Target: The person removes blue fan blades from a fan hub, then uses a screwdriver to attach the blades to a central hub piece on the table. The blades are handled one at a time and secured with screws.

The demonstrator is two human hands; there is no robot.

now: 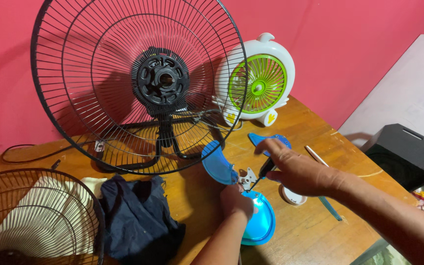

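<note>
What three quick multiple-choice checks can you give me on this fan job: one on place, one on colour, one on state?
1. Where does the small white fan stand?
A. On the table's far side by the pink wall
B. On the black speaker
C. On the dark cloth

2. What colour is the blade set under the hands?
A. Green
B. Blue
C. Black

3. What state is the big fan's rear grille in?
A. Front grille fitted
B. Lying flat
C. Upright, no blades on it

Answers: 1 A, it stands on the wooden table beside the wall. 2 B, the blades are blue; the left hand presses on them and the right hand holds a tool at their hub. 3 C, the bare motor hub shows and another grille lies apart.
</note>
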